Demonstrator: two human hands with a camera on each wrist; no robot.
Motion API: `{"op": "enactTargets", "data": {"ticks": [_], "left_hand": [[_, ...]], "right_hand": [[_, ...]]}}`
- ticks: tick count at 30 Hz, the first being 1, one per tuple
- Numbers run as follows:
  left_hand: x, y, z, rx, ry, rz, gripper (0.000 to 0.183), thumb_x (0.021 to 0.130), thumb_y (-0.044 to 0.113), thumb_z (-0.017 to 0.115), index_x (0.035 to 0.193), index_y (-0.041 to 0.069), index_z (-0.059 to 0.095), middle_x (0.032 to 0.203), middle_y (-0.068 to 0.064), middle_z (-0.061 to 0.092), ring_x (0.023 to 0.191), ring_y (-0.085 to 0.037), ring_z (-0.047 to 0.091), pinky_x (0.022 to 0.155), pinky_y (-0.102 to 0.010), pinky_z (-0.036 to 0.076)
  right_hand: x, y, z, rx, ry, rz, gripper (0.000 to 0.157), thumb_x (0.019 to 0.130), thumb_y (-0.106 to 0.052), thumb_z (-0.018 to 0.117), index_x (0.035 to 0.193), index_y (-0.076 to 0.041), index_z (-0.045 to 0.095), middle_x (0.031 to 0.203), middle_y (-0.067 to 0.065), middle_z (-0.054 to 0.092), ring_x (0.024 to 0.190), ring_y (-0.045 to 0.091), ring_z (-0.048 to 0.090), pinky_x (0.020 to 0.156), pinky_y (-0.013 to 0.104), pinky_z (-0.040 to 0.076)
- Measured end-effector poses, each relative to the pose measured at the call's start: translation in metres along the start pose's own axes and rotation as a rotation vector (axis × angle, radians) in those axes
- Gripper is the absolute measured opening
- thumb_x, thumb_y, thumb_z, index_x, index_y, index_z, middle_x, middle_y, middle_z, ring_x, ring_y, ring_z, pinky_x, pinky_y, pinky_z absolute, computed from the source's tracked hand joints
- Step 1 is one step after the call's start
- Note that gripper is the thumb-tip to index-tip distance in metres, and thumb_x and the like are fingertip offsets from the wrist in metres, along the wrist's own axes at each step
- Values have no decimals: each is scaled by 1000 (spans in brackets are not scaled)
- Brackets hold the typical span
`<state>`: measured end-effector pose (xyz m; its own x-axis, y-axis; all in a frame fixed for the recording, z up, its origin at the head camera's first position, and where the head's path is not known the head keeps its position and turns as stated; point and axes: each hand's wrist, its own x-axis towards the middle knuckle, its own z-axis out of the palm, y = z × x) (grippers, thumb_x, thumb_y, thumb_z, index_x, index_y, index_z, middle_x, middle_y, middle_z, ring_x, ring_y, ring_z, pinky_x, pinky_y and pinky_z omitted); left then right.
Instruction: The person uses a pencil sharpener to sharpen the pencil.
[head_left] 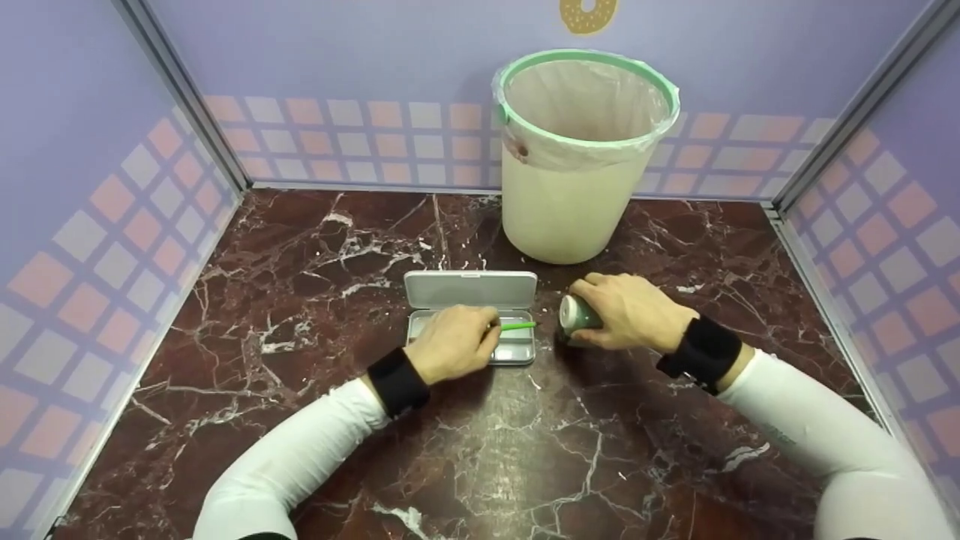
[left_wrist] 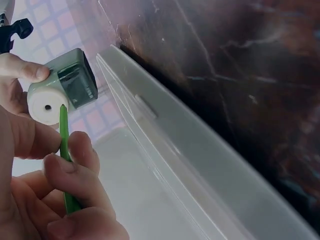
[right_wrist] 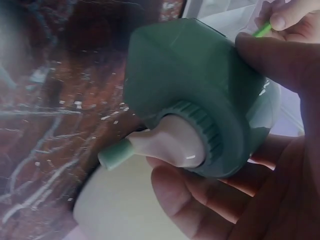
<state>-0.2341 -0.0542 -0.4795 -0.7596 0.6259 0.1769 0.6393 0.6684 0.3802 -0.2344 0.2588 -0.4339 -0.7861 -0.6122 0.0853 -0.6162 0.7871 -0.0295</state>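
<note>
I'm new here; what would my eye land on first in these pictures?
Probably the tall cream bin with its mint-green rim, at the back of the marbled table. Next, the bright green pencil in the person's left grip, over the open case. Its tip points toward the green sharpener held in the right grip, right of the case.

Left hand [left_wrist: 82, 192] at near left, pinching a green pencil [left_wrist: 65, 137] between thumb and fingers. The pencil's tip overlaps the round white end [left_wrist: 42, 96] of a green pencil sharpener [left_wrist: 69, 75], to the right of its dark hole; contact cannot be determined. The right hand [left_wrist: 16, 67], farther off, grips the sharpener. To the right, a pale case [left_wrist: 200, 160] on a dark veined table [left_wrist: 260, 95]; far, a wall [left_wrist: 45, 27] with pink squares.
</note>
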Motion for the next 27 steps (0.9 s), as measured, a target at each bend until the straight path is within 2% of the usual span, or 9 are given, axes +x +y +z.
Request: {"op": "enactTargets", "data": {"ticks": [3, 7, 11, 15, 20, 27], "left_hand": [[6, 3, 2, 11, -3, 28, 20, 110, 21, 59, 97, 12, 69, 80, -3, 73, 67, -20, 66, 63, -40, 61], [12, 8, 3, 30, -16, 47, 19, 112, 23, 60, 100, 12, 68, 85, -5, 75, 73, -25, 72, 67, -45, 63], [19, 13, 5, 66, -36, 45, 19, 113, 25, 60, 103, 12, 68, 89, -6, 77, 81, -30, 77, 73, -50, 65], [24, 15, 8, 103, -67, 29, 19, 113, 28, 62, 107, 13, 70, 94, -6, 80, 84, -31, 78, 76, -51, 66], [26, 16, 10, 102, -79, 15, 18, 113, 30, 63, 111, 14, 73, 99, -6, 82, 87, -30, 79, 77, -51, 67], [27, 15, 13, 100, -73, 16, 17, 113, 29, 64, 112, 15, 73, 100, -6, 83, 87, -31, 80, 76, -51, 67]], "right_hand": [[-4, 2, 5, 4, -5, 5, 60, 85, -44, 92, 126, -7, 69, 104, 11, 72, 84, 36, 76, 74, 57, 65], [-6, 4, 11, -3, 4, -22, 57, 84, -44, 93, 121, -7, 69, 101, 10, 71, 80, 33, 74, 74, 55, 65], [-7, 2, 17, -9, 8, -21, 55, 82, -44, 94, 116, -8, 70, 99, 9, 71, 79, 30, 73, 75, 54, 64], [-7, -1, 24, 0, 1, 7, 57, 83, -46, 94, 119, -9, 71, 102, 10, 71, 81, 30, 73, 74, 53, 65], [-8, -2, 34, 56, -29, 14, 57, 87, -43, 91, 122, -9, 62, 101, 9, 68, 77, 28, 69, 68, 51, 63], [-11, 0, 41, 157, -15, 15, 60, 86, -35, 94, 125, -8, 57, 106, 11, 70, 84, 32, 73, 76, 53, 65]]}}
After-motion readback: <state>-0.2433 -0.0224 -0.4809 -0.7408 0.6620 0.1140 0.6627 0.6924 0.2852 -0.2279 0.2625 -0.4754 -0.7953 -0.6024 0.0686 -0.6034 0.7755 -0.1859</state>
